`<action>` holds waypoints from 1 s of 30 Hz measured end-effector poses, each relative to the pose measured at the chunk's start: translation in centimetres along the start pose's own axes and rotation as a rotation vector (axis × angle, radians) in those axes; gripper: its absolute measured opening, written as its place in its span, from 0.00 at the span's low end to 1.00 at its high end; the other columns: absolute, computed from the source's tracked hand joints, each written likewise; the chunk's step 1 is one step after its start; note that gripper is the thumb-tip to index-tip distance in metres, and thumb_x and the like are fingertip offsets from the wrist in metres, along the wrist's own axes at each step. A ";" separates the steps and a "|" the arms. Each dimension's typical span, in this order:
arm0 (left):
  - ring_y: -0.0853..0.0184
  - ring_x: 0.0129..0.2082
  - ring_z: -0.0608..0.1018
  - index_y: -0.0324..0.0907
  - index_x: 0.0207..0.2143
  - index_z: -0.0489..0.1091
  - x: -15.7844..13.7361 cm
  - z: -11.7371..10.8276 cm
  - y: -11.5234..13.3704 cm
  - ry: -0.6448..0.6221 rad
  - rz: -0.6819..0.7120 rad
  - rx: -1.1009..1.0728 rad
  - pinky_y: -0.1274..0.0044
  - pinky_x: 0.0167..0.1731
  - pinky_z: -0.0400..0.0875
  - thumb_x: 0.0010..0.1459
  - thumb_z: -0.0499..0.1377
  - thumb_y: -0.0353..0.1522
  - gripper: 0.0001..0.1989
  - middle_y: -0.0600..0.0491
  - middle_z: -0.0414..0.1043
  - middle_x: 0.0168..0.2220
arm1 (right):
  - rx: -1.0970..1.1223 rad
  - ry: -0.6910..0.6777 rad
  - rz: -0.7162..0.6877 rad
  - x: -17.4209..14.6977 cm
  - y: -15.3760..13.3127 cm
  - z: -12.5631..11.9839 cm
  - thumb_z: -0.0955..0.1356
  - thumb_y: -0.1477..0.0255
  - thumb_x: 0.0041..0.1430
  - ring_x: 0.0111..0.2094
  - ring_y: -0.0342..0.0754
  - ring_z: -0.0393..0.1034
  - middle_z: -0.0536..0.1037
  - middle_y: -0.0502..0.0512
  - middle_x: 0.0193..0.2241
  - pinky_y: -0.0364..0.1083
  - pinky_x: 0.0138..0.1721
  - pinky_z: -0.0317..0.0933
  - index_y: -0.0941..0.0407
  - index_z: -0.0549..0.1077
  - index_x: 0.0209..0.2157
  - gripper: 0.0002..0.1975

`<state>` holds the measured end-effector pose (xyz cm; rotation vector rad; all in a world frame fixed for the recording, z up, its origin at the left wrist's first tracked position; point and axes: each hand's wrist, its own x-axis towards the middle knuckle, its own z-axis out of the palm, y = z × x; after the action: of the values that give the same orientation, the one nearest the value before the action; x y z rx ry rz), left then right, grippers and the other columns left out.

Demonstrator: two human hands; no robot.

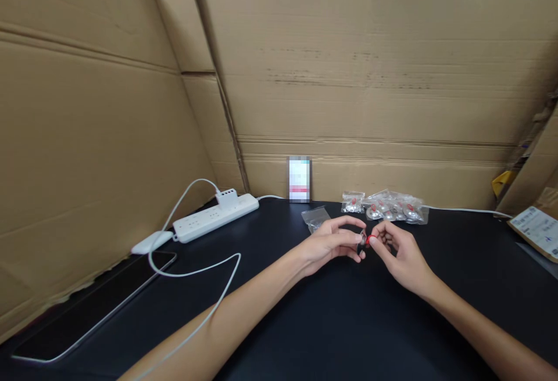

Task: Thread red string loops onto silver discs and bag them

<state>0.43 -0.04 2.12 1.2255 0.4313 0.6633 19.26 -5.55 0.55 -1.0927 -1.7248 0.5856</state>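
– What does the left hand (328,245) hold?
– A small, dark, shiny object (361,245), gripped between thumb and fingers; its exact shape is hard to tell.
– And the right hand (404,258)?
– Thumb and finger pinch a small red piece (370,239) right beside that object, over the black tabletop (361,323). Clear plastic packets of silvery discs (411,211) lie beyond.

Left forearm (265,297) bare, stretched from near left toward far middle. Right forearm (473,320) bare, angled in from near right. Left hand (325,247): fingers curved, partly spread, thumb bent in toward them. Right hand (405,259): thumb and index finger pinched, other fingers curled. Hands close together, fingertips facing.
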 end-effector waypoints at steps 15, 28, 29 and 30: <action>0.63 0.30 0.80 0.39 0.50 0.63 -0.4 -1.6 0.7 -0.266 -0.198 -0.038 0.70 0.34 0.72 0.50 0.67 0.32 0.26 0.46 0.76 0.36 | -0.014 -0.253 -0.157 -0.3 -1.2 -0.6 0.63 0.72 0.66 0.37 0.47 0.69 0.71 0.55 0.42 0.49 0.41 0.66 0.50 0.64 0.56 0.18; 0.63 0.28 0.80 0.39 0.47 0.64 -0.4 -2.3 1.0 -0.464 -0.320 0.009 0.74 0.28 0.70 0.50 0.67 0.33 0.24 0.47 0.77 0.34 | 0.001 -0.472 -0.153 -0.3 -3.3 -1.1 0.65 0.71 0.65 0.37 0.46 0.65 0.69 0.54 0.39 0.47 0.40 0.63 0.53 0.73 0.42 0.06; 0.64 0.28 0.80 0.40 0.47 0.64 -0.4 -2.3 1.0 -0.464 -0.326 0.008 0.74 0.28 0.71 0.49 0.68 0.33 0.24 0.48 0.77 0.34 | -0.007 -0.485 -0.150 -0.3 -3.3 -1.1 0.66 0.71 0.64 0.37 0.46 0.65 0.69 0.54 0.39 0.47 0.40 0.63 0.53 0.73 0.42 0.06; 0.64 0.28 0.80 0.40 0.47 0.64 -0.4 -2.2 0.9 -0.463 -0.332 0.005 0.74 0.29 0.71 0.49 0.68 0.32 0.24 0.48 0.77 0.35 | -0.017 -0.504 -0.148 -0.3 -3.3 -1.2 0.66 0.71 0.64 0.38 0.47 0.65 0.69 0.54 0.38 0.47 0.41 0.63 0.53 0.73 0.42 0.06</action>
<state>-1.48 1.49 2.33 1.2321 0.2380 0.0867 19.04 -7.53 3.42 -0.8624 -2.2241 0.8016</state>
